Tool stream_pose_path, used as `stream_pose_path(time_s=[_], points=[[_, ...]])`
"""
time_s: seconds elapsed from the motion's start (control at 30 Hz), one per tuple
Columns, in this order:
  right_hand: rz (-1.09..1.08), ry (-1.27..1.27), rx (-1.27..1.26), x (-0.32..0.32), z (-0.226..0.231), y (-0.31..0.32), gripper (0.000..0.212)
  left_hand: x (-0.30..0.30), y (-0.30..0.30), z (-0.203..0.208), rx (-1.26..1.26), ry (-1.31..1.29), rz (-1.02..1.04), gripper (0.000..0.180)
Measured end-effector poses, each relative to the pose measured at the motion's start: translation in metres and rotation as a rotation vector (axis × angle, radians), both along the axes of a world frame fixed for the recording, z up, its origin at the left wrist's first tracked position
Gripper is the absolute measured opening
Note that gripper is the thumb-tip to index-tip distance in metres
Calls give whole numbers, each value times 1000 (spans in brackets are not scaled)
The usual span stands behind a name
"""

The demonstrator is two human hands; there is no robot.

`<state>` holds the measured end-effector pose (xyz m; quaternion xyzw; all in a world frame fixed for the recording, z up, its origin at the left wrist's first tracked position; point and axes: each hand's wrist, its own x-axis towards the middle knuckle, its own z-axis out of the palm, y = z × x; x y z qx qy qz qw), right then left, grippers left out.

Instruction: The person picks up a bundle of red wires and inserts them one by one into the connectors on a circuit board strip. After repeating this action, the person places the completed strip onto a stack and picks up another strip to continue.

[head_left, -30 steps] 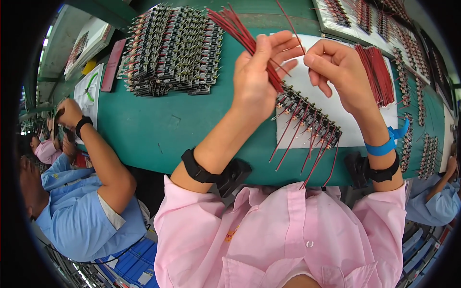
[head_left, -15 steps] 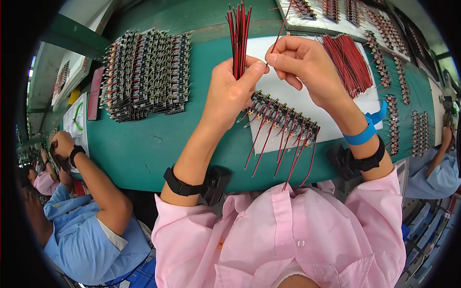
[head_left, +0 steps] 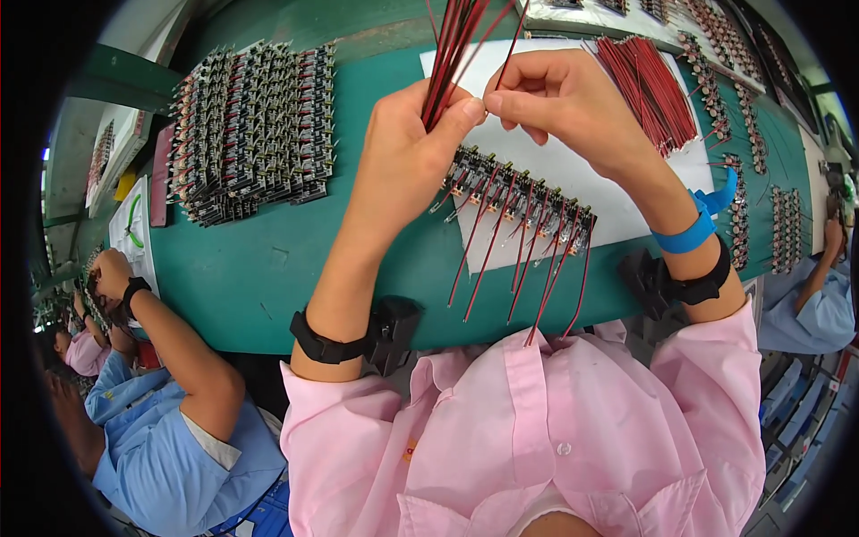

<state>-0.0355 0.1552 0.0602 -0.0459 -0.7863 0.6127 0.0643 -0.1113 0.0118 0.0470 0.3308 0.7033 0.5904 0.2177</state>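
Observation:
My left hand (head_left: 413,152) is closed round a bundle of red and black wires (head_left: 450,63) that stand up out of the fist. Close beside its thumb, my right hand (head_left: 559,100) pinches a single red-black wire (head_left: 512,45) between thumb and fingertips. The fingertips of both hands almost meet, and the wire's lower end is hidden there. Below them lies a strip of small circuit boards (head_left: 523,199), with several red-black wires hanging from it toward me. A white sheet (head_left: 617,215) lies under part of the strip.
A thick stack of circuit-board strips (head_left: 255,130) sits on the green table (head_left: 233,286) at left. More loose wires (head_left: 646,94) lie on the sheet at right, with further board strips (head_left: 786,228) beyond. A co-worker in blue (head_left: 183,438) works at left; another sits far right.
The wire bundle in my left hand has tilted to the right and come higher in view. Both hands have shifted slightly up and left, still pinching and holding. The view has moved a little.

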Motion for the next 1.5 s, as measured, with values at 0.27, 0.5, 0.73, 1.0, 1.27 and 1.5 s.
stream_pose_path(time_s=[0.27,0.5,0.73,1.0,1.27,1.5], points=[[25,38,147,-7,-30,-2,14,-15,-8,8,-109,62,38,27],[16,-165,347,-3,-40,-6,15,-18,-11,7,-8,117,142,26],[-43,-148,361,-2,-45,-9,14,-13,-11,11,-47,69,182,27],[-63,-110,387,0,-45,-11,15,-9,-11,26,-7,38,144,22],[-45,-80,395,1,-46,-10,15,-8,-13,29,-24,47,126,24],[-47,-78,414,1,-48,-9,17,-8,-12,29,5,67,114,24]])
